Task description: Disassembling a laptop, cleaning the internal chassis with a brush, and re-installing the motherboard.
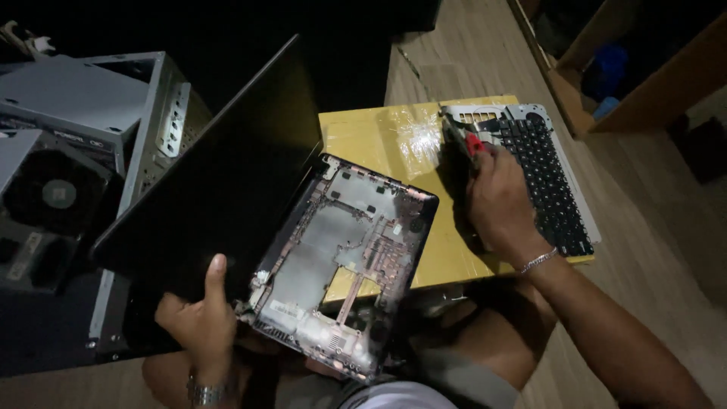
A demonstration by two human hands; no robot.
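My left hand [201, 318] grips the hinge corner of an opened laptop, thumb up against its dark screen lid [219, 174]. The stripped base shell [344, 254] of the laptop, empty of parts, tilts over my lap and the edge of a yellow board [363, 132]. My right hand [500, 201] rests on the board beside a detached black keyboard [549, 178] and closes around a red-handled tool [473, 144], whose tip is hidden.
A grey desktop computer case [91, 98] with a power supply fan [57, 193] stands at the left. A wooden shelf unit [628, 98] with a blue object inside sits at the back right. Wood-pattern floor lies around the board.
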